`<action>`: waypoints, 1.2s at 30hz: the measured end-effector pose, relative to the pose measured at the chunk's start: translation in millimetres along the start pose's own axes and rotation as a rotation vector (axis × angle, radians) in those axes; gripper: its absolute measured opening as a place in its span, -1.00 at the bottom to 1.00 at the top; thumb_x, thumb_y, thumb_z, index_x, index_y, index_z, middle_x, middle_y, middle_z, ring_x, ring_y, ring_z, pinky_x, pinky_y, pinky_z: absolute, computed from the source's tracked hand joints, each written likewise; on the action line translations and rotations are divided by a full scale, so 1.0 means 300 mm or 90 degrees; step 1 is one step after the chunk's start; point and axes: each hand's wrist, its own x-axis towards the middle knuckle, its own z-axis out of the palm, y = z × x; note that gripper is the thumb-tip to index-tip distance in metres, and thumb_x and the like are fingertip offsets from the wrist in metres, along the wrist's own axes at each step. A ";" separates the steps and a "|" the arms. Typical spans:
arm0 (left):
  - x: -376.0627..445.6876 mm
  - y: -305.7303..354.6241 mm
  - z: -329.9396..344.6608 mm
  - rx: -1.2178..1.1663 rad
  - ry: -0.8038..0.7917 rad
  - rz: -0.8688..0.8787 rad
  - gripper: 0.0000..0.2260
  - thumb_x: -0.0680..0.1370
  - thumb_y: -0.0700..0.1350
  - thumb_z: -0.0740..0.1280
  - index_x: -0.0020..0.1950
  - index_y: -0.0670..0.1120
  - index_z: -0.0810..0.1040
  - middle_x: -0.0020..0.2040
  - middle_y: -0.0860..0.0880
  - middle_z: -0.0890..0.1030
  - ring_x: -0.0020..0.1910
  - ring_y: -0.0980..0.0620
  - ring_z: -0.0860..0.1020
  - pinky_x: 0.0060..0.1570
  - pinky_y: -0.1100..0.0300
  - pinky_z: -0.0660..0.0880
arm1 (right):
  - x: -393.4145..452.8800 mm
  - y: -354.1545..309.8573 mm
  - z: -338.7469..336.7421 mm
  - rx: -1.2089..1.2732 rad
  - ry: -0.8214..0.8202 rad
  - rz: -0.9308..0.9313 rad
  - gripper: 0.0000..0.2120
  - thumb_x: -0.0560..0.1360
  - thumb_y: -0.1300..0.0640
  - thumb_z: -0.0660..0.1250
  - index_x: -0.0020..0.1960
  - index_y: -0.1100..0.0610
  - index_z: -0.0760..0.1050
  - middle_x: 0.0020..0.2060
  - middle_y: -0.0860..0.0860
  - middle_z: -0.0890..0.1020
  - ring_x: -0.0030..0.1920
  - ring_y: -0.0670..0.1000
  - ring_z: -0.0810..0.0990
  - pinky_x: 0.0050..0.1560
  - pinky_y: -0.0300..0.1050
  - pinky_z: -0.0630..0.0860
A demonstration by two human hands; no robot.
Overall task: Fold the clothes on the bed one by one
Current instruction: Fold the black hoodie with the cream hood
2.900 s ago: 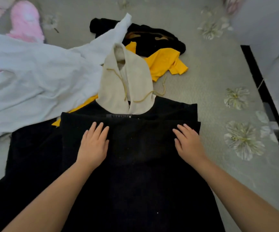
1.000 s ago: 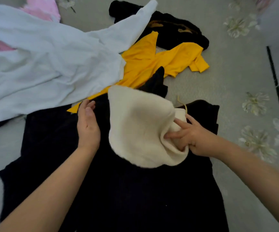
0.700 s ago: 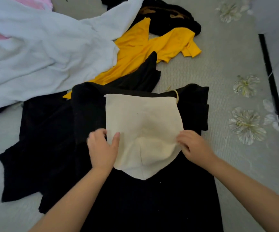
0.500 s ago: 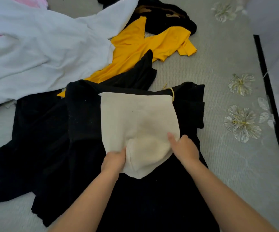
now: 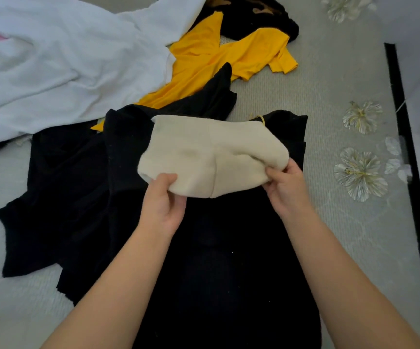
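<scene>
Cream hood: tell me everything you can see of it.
The cream hood looks like soft, fleecy fabric with a seam down its middle. It is folded down over the black garment it belongs to, near the collar end, its lower edge lifted off the black cloth. The left hand grips its lower left edge, the right hand its lower right. A yellowish drawstring peeks out at its top right.

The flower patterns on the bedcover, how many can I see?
3 full ones: one at the top edge, one mid-right, and a larger one below it. Small pale petal shapes sit beside that one; the clothes may hide more.
</scene>
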 end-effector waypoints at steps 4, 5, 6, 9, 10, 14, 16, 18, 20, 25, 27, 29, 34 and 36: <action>0.008 -0.053 -0.103 0.057 0.070 -0.106 -0.62 0.43 -0.45 0.02 0.05 -0.15 0.50 -0.08 -0.10 0.66 -0.12 -0.05 0.63 0.09 0.03 0.52 | -0.018 0.094 -0.027 -0.182 0.042 0.037 -0.65 0.43 0.51 0.11 0.07 0.17 0.40 0.00 0.11 0.55 -0.01 0.06 0.53 -0.09 -0.12 0.53; 0.003 -0.095 -0.144 0.152 0.172 -0.141 -0.68 0.46 -0.45 0.05 -0.02 -0.17 0.50 -0.09 -0.15 0.62 -0.18 -0.07 0.58 0.09 0.03 0.51 | -0.025 0.135 -0.052 -0.360 0.083 0.054 -0.64 0.45 0.45 0.16 0.19 0.20 0.35 0.11 0.17 0.51 0.06 0.08 0.48 -0.01 -0.10 0.47; -0.002 -0.138 -0.193 0.279 0.309 -0.159 -0.78 0.49 -0.43 0.11 -0.07 -0.21 0.48 -0.06 -0.22 0.59 -0.21 -0.08 0.54 0.06 0.04 0.50 | -0.033 0.175 -0.082 -0.523 0.120 0.069 -0.54 0.46 0.40 0.21 0.33 0.22 0.24 0.23 0.21 0.42 0.14 0.11 0.44 0.08 -0.07 0.41; -0.034 -0.188 -0.274 0.605 0.563 -0.049 -0.69 0.47 -0.35 0.25 0.21 -0.29 0.38 0.21 -0.29 0.45 0.09 -0.22 0.48 0.13 0.04 0.40 | -0.070 0.243 -0.128 -0.827 0.150 -0.126 -0.42 0.45 0.39 0.22 0.43 0.28 0.13 0.37 0.29 0.23 0.33 0.24 0.30 0.28 0.09 0.30; -0.047 -0.190 -0.282 0.696 0.526 0.054 -0.60 0.46 -0.34 0.26 0.29 -0.28 0.33 0.26 -0.27 0.39 0.20 -0.22 0.42 0.21 0.06 0.33 | -0.079 0.258 -0.130 -0.910 0.118 -0.263 -0.46 0.42 0.40 0.23 0.38 0.30 0.24 0.34 0.33 0.30 0.32 0.30 0.33 0.25 0.20 0.32; -0.048 -0.182 -0.234 1.048 0.115 0.451 -0.56 0.48 -0.16 0.27 0.31 -0.32 0.36 0.34 -0.33 0.34 0.36 -0.29 0.27 0.32 -0.04 0.17 | -0.086 0.316 -0.106 -1.103 -0.117 -0.478 -0.54 0.40 0.19 0.32 0.30 0.18 0.43 0.32 0.29 0.38 0.33 0.34 0.32 0.21 0.44 0.16; 0.009 -0.172 -0.225 1.202 -0.081 0.518 -0.51 0.48 -0.01 0.25 0.32 -0.27 0.40 0.35 -0.31 0.35 0.38 -0.30 0.20 0.30 -0.11 0.09 | -0.055 0.341 -0.114 -1.164 -0.214 -0.403 -0.53 0.54 0.03 0.20 0.42 -0.02 0.24 0.46 0.17 0.13 0.46 0.25 0.03 0.34 0.32 -0.15; 0.069 -0.169 -0.265 1.363 -0.193 0.375 -0.41 0.50 0.16 0.24 0.45 -0.07 0.24 0.49 -0.17 0.13 0.47 -0.20 -0.04 0.38 -0.13 -0.09 | -0.018 0.380 -0.167 -1.259 -0.306 -0.339 -0.52 0.59 -0.08 0.02 0.46 -0.18 -0.04 0.50 0.06 -0.13 0.48 0.15 -0.23 0.34 0.18 -0.38; 0.093 -0.205 -0.366 1.557 -0.201 0.163 -0.28 0.45 0.34 0.10 0.48 0.16 -0.17 0.52 -0.03 -0.23 0.45 -0.14 -0.31 0.37 -0.17 -0.29 | -0.001 0.415 -0.217 -1.314 -0.373 -0.282 -0.51 0.59 -0.12 -0.05 0.45 -0.22 -0.18 0.49 0.01 -0.25 0.46 0.10 -0.33 0.38 0.18 -0.34; 0.095 -0.221 -0.431 1.522 -0.221 0.017 -0.26 0.44 0.33 0.14 0.42 0.26 -0.30 0.46 0.04 -0.39 0.40 -0.08 -0.44 0.32 -0.24 -0.33 | -0.007 0.410 -0.261 -1.308 -0.431 -0.266 -0.49 0.58 -0.10 0.01 0.48 -0.17 -0.08 0.49 0.03 -0.24 0.47 0.11 -0.30 0.41 0.21 -0.22; 0.056 -0.192 -0.433 1.550 -0.248 0.086 -0.33 0.48 0.24 0.17 0.48 0.18 -0.10 0.51 -0.01 -0.23 0.45 -0.10 -0.33 0.36 -0.20 -0.26 | -0.064 0.400 -0.309 -1.285 -0.425 -0.280 -0.51 0.59 -0.05 0.04 0.49 -0.07 0.02 0.51 0.05 -0.11 0.49 0.12 -0.18 0.42 0.17 -0.19; -0.038 -0.175 -0.445 1.530 -0.304 0.222 -0.42 0.52 0.19 0.16 0.47 -0.01 0.16 0.51 -0.12 0.08 0.49 -0.18 -0.05 0.39 -0.17 -0.08 | -0.175 0.401 -0.387 -1.217 -0.424 -0.315 -0.56 0.57 0.12 0.14 0.44 0.10 0.21 0.46 0.14 0.16 0.47 0.21 0.09 0.41 0.19 -0.06; -0.334 -0.243 -0.604 1.510 -0.408 0.353 -0.32 0.59 0.21 -0.15 0.13 -0.26 0.56 0.15 -0.23 0.57 0.16 -0.27 0.52 0.30 -0.04 0.30 | -0.465 0.527 -0.617 -1.199 -0.363 -0.500 -0.65 0.53 0.08 0.09 0.20 0.15 0.51 0.19 0.18 0.55 0.20 0.24 0.51 0.22 0.29 0.32; -0.417 -0.281 -0.693 1.556 -0.438 0.329 -0.36 0.58 0.20 -0.10 0.13 -0.26 0.56 0.15 -0.24 0.57 0.15 -0.27 0.52 0.36 0.04 0.13 | -0.543 0.583 -0.682 -1.237 -0.365 -0.507 -0.59 0.55 -0.10 0.04 0.25 0.11 0.40 0.20 0.17 0.54 0.21 0.22 0.51 0.29 0.25 0.15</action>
